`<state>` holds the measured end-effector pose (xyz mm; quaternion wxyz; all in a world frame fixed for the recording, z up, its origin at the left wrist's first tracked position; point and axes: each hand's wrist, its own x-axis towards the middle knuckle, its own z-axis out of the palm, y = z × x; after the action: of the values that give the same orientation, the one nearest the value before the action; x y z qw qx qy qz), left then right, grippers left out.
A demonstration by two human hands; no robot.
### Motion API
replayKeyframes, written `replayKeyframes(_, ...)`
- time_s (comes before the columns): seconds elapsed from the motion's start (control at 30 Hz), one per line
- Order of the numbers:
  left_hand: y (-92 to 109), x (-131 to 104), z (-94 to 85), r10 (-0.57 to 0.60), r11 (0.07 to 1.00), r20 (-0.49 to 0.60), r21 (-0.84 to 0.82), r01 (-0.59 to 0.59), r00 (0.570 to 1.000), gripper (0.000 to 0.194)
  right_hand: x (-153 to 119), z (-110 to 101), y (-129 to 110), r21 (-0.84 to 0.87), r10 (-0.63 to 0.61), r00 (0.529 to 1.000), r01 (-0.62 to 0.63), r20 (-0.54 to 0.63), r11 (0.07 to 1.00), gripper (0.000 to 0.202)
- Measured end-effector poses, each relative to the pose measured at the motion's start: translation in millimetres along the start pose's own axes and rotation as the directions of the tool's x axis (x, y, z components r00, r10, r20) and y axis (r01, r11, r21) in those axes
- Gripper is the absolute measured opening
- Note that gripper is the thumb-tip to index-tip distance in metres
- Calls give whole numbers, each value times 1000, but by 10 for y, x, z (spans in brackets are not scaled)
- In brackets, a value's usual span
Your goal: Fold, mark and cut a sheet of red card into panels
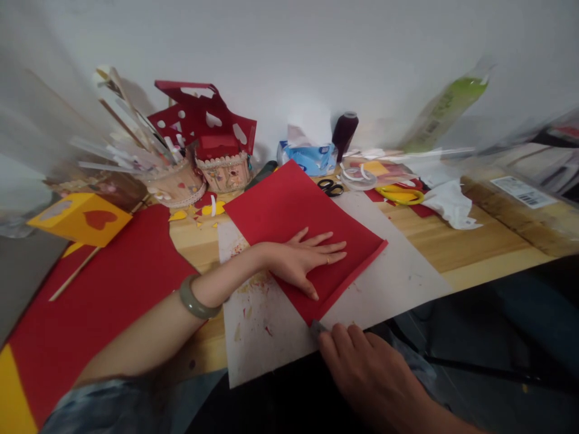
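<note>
My left hand lies spread flat on the red sheet, fingers fanned, hiding part of it. The sheet sits on the white board, with a narrow fold along its right side. My right hand is curled around a small grey tool at the sheet's near corner; my fingers cover most of it, so I cannot tell what it is. My right forearm runs out of view at the bottom. The green bottle is blurred, its label unreadable.
</note>
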<state>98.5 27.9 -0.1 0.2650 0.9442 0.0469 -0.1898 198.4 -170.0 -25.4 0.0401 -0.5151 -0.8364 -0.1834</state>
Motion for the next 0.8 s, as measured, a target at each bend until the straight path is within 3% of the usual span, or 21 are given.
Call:
replayKeyframes(0.13,-44,17,45,17,1000,-20,-2,-17,1000,93,10,-52,-65,74,-30,1000,29,7,997,18)
replayKeyframes(0.27,-43,-7,59,15,1000,-67,19,-14,998,92,11,-166,34,346,-60,998,65,-24,936,24)
replayKeyframes(0.37,141,-116,24,-82,976,-94,192,99,992,83,-40,-227,335,389,75,997,-73,9,919,33)
replayKeyframes(0.43,366,-223,36,-146,887,-191,409,214,971,61,-113,-230,596,315,202,979,-203,36,927,34)
replayKeyframes(0.47,497,-275,69,-116,828,-254,510,235,960,49,-155,-220,719,266,263,964,-266,47,926,35)
replayKeyframes(0.6,973,-372,419,-63,767,-338,586,262,939,37,-276,-147,974,177,358,928,-372,105,911,34)
replayKeyframes(0.67,1111,-341,653,1,764,-380,598,244,925,36,-268,-111,932,184,345,931,-363,120,914,31)
replayKeyframes(0.8,1192,-220,969,-15,709,-523,595,378,852,36,-139,-38,678,153,302,949,-313,92,937,24)
